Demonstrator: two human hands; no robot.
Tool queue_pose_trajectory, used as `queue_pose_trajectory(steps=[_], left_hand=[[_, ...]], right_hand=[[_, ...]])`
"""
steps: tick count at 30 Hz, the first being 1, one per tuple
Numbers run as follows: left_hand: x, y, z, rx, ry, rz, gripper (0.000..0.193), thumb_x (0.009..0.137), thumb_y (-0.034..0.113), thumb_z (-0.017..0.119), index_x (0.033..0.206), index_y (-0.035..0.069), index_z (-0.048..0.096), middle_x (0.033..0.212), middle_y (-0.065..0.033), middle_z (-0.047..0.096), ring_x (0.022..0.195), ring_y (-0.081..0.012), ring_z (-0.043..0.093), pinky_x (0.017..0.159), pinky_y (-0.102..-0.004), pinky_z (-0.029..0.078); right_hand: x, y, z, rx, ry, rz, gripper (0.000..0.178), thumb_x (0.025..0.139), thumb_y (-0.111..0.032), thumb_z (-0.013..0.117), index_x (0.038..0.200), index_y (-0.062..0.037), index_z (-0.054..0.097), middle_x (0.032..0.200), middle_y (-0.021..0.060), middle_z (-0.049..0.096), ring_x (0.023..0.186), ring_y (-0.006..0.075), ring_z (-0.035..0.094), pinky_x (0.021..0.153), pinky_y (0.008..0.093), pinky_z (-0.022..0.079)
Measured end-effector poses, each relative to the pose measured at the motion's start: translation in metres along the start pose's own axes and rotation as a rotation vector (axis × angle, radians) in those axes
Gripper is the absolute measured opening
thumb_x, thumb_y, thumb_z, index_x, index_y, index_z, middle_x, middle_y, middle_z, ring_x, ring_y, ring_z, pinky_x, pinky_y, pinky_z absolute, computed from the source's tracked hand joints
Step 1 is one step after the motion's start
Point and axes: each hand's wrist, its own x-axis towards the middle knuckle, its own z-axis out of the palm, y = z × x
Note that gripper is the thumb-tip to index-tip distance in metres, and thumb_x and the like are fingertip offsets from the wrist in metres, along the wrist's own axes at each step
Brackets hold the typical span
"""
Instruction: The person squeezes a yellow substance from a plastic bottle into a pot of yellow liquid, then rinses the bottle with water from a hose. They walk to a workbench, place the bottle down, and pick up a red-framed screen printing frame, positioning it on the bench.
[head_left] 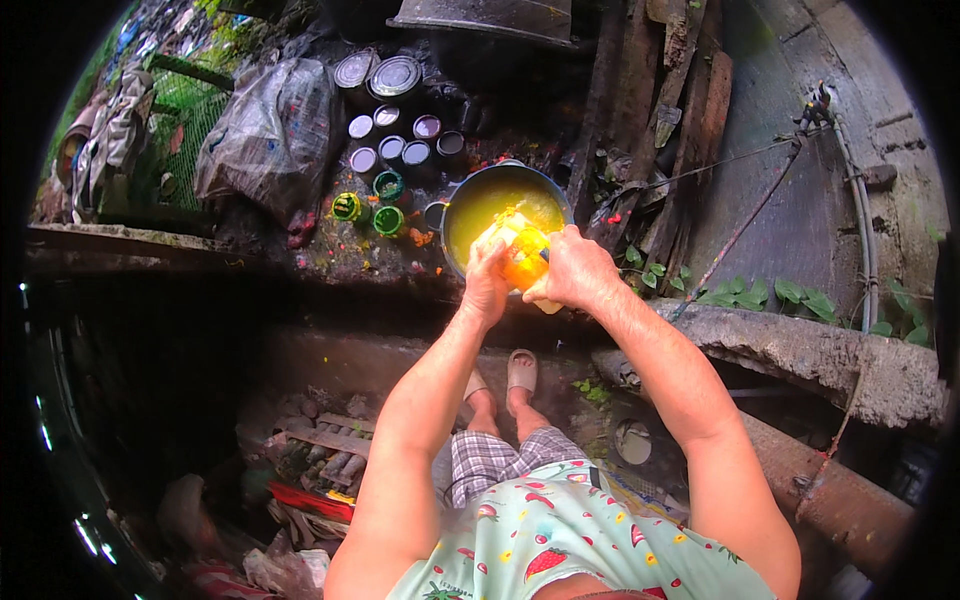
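Both my arms reach forward over a round metal pot (564,192) with yellow liquid (478,210) in it. Between my hands is a bright yellow-orange piece (522,268), so brightly lit that its kind cannot be made out. My left hand (487,275) grips it from the left side. On the right, my right hand (578,270) closes round its edge, and a small dark bit shows by the fingers. A paler, whitish part of the piece catches the light near the top. The piece is held above the pot's near rim.
Left of the pot stand several jars with pale lids (363,160), a yellow jar (346,206), a green jar (389,221) and two larger cans (395,76). A grey plastic sheet (268,130) bulges further left. Old planks (690,130) lean at the right, beside a concrete ledge (810,350).
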Motion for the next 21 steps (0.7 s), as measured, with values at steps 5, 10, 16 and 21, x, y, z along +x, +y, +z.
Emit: queue_pose_trajectory(steps=[5, 10, 16, 21], left_hand=[[-0.006, -0.02, 0.003, -0.249, -0.005, -0.011, 0.068, 0.093, 0.033, 0.078, 0.153, 0.009, 0.055, 0.147, -0.0103, 0.065, 0.139, -0.0294, 0.06, 0.121, -0.0501, 0.045], [-0.002, -0.039, 0.009, -0.489, 0.078, 0.054, 0.07, 0.091, 0.035, 0.074, 0.153, 0.009, 0.055, 0.147, -0.011, 0.065, 0.137, -0.0324, 0.062, 0.121, -0.051, 0.046], [0.005, -0.041, 0.007, -0.129, 0.262, 0.136, 0.067, 0.099, 0.026, 0.075, 0.159, 0.007, 0.05, 0.151, -0.0138, 0.062, 0.137, -0.0263, 0.06, 0.118, -0.0436, 0.048], [0.014, -0.02, -0.011, 0.626, 0.36, 0.149, 0.03, 0.104, 0.019, 0.079, 0.124, -0.003, 0.079, 0.113, -0.0071, 0.08, 0.099, -0.012, 0.07, 0.091, -0.0302, 0.056]], right_hand=[[0.014, -0.012, -0.014, -0.194, -0.181, -0.027, 0.101, 0.065, -0.061, 0.099, 0.134, 0.0057, 0.069, 0.127, 0.0235, 0.073, 0.108, 0.0397, 0.078, 0.093, 0.0501, 0.064], [0.022, -0.018, 0.003, -0.323, 0.039, -0.081, 0.099, 0.071, -0.045, 0.094, 0.152, -0.0013, 0.058, 0.134, 0.0205, 0.07, 0.12, 0.0371, 0.072, 0.103, 0.055, 0.057], [0.024, 0.001, 0.029, -0.346, 0.205, -0.128, 0.097, 0.071, -0.029, 0.091, 0.156, -0.0047, 0.053, 0.128, 0.016, 0.068, 0.12, 0.0344, 0.067, 0.097, 0.0548, 0.055], [0.022, 0.014, 0.036, -0.49, 0.309, -0.227, 0.088, 0.069, -0.021, 0.089, 0.15, -0.0054, 0.057, 0.118, 0.0133, 0.067, 0.11, 0.0323, 0.067, 0.094, 0.052, 0.054]])
